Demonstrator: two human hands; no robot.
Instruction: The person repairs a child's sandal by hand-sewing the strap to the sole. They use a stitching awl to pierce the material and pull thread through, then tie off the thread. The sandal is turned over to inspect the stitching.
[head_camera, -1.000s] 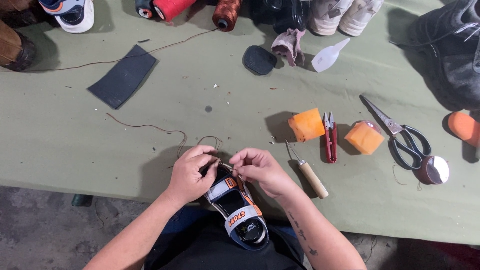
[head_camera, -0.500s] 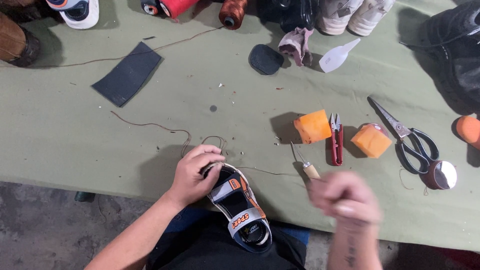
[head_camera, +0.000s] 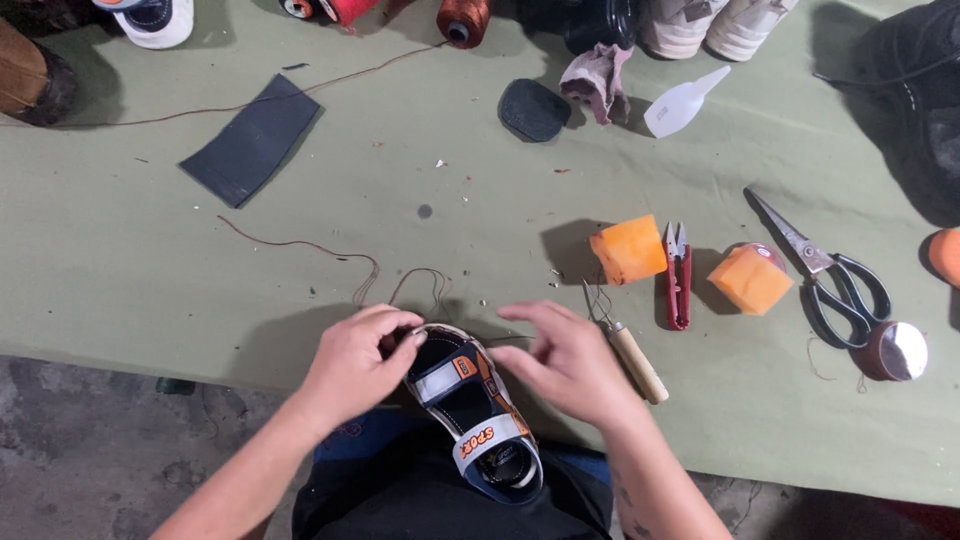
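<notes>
Left hand (head_camera: 358, 362) gripping sandal (head_camera: 470, 405) at its 10 o'clock end, right hand (head_camera: 565, 362) loose, maybe brushing it.

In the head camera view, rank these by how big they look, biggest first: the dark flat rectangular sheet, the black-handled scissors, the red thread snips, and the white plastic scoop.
1. Dark flat rectangular sheet
2. Black-handled scissors
3. Red thread snips
4. White plastic scoop

The snips and scoop look close in size, so their order is unsure.

I see a big table (head_camera: 120, 290) with a soft green cloth (head_camera: 470, 160) on top. Its near edge runs low across my view. Under it lies a grey, rough floor (head_camera: 90, 450). Soft light makes dark shadows.
</notes>
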